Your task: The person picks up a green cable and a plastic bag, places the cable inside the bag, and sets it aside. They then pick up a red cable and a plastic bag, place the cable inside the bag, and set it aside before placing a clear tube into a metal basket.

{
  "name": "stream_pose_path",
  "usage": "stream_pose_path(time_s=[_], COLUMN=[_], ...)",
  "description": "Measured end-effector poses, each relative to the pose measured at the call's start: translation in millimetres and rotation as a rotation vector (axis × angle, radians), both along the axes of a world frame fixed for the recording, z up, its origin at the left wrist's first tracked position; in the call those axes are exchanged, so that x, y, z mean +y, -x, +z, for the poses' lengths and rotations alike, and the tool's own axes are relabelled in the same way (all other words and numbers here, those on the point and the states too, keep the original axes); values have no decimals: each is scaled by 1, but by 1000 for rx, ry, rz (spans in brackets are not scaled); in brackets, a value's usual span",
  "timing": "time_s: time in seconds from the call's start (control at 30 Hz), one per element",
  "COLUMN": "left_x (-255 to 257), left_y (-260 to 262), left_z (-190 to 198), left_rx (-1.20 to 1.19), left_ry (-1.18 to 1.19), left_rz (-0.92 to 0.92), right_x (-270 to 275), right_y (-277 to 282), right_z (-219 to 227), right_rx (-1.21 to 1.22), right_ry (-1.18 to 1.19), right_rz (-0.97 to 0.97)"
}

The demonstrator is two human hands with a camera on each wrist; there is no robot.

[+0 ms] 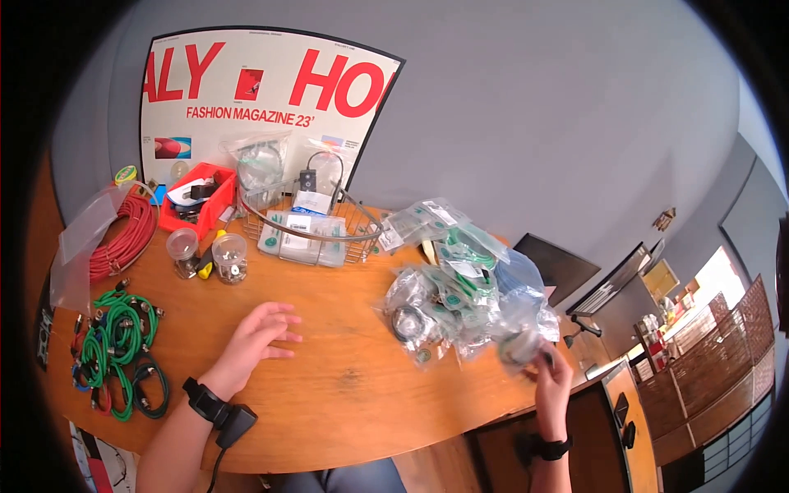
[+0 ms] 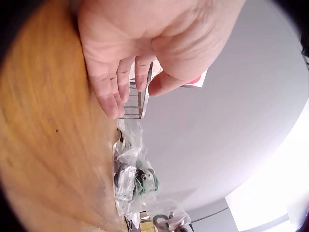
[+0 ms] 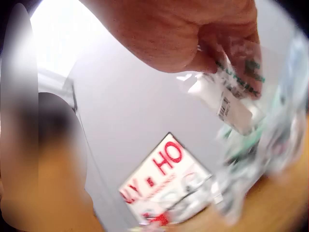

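My right hand (image 1: 552,380) is at the right end of the wooden table (image 1: 329,403), pinching a clear plastic bag (image 1: 519,345) between thumb and fingers. In the right wrist view this bag (image 3: 232,104) shows green print and a white barcode label. What is packed inside is blurred. The held bag overlaps the right side of a heap of clear bags (image 1: 448,300), some holding green or dark cables. My left hand (image 1: 256,341) hovers low over the middle of the table, fingers extended and holding nothing. The left wrist view shows its palm (image 2: 145,34) and straight fingers.
A wire basket (image 1: 359,238) with bagged items stands at the back, beside a red bin (image 1: 216,205). Two clear jars, one of them a jar of small parts (image 1: 230,261), sit in front. At left lie a red cable coil (image 1: 123,238) and green cables (image 1: 123,333).
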State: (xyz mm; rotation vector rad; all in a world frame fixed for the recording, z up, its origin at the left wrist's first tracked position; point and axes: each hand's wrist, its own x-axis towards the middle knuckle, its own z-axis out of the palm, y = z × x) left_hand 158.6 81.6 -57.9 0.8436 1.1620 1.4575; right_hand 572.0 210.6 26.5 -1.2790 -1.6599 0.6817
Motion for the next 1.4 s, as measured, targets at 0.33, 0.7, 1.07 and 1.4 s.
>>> stream_pose_path(time_s=[0.33, 0.7, 1.07, 1.4], left_x=[2, 10, 31, 18], left_y=[3, 5, 8, 12], left_z=[-12, -21, -46, -42], left_rx=[60, 100, 169, 1027], left_ry=[-30, -60, -195, -289], left_rz=[-12, -67, 42, 306], right_x=[19, 50, -28, -16], right_y=[86, 42, 88, 233], right_z=[-48, -58, 29, -25], right_rx=[-744, -470, -368, -443], right_ry=[-227, 128, 87, -263], right_rz=[101, 285, 411, 704])
